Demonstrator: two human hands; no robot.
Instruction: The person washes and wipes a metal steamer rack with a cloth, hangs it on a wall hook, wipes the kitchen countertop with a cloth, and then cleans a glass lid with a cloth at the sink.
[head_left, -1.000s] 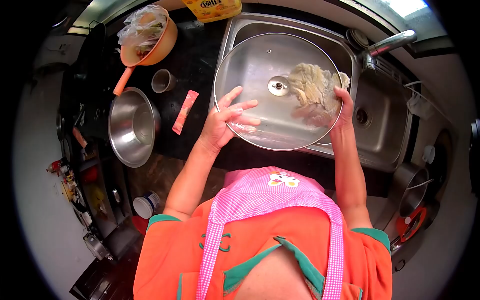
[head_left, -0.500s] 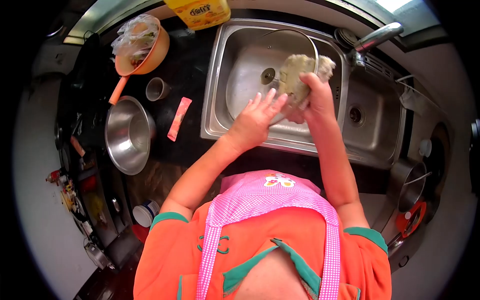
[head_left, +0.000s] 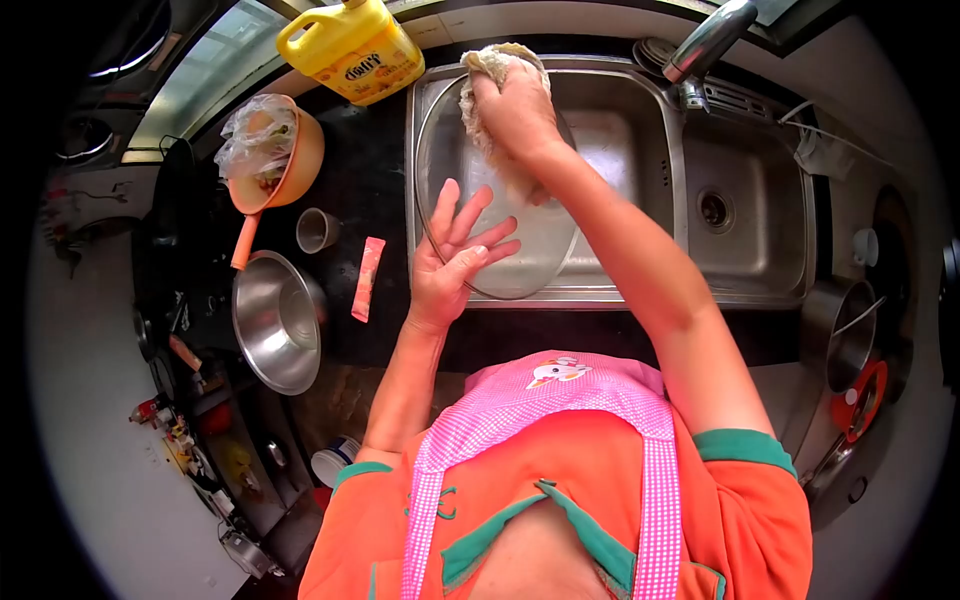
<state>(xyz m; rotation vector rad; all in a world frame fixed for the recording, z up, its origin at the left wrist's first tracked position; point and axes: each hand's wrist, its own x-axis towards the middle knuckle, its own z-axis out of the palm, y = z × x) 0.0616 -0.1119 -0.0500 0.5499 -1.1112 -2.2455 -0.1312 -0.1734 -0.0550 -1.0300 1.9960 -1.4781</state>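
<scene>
A large round glass lid (head_left: 535, 250) is held tilted over the left basin of the steel sink (head_left: 625, 298). My left hand (head_left: 455, 240) is at the lid's lower left edge, its fingers spread against the glass. At the lid's upper edge, my right hand (head_left: 520, 105) grips a bunched beige cloth (head_left: 478, 88) with the fingers curled round it. The far part of the lid is partly hidden behind the cloth and my right hand.
Left of the sink are an orange colander (head_left: 305, 155) holding a plastic bag, a small cup (head_left: 317, 230), a red packet (head_left: 368, 280) and a steel bowl (head_left: 277, 322). A yellow jug (head_left: 365, 60) stands behind; the faucet (head_left: 710, 40) is at the back right.
My right hand has moved left and away from me with the cloth, to the lid's top edge. The lid has turned and shifted left, and my left hand is now at its lower left edge.
</scene>
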